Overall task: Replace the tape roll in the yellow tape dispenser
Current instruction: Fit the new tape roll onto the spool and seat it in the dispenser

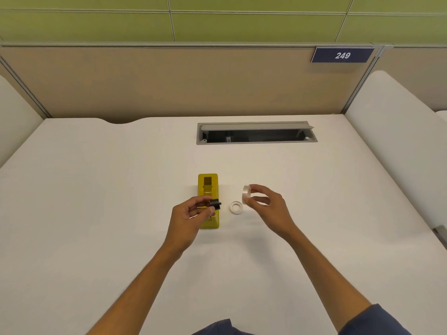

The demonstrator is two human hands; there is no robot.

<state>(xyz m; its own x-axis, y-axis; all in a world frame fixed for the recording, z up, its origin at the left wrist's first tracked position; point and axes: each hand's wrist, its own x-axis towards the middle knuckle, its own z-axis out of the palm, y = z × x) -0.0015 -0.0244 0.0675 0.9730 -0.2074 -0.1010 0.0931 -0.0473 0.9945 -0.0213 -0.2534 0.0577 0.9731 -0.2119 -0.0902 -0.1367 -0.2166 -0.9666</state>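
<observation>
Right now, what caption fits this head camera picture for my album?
Left hand holds the black spool, right hand a clear tape roll, over the yellow dispenser.

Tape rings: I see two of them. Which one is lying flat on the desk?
The white ring, flat on the desk beside the yellow dispenser. The clear roll is pinched on edge in the right hand.

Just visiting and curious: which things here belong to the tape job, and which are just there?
Part of the job:
yellow plastic tape dispenser
black plastic spindle, in left hand
clear tape roll, in right hand
white empty ring core

Just there:
grey cable hatch
blue 249 sign
</observation>
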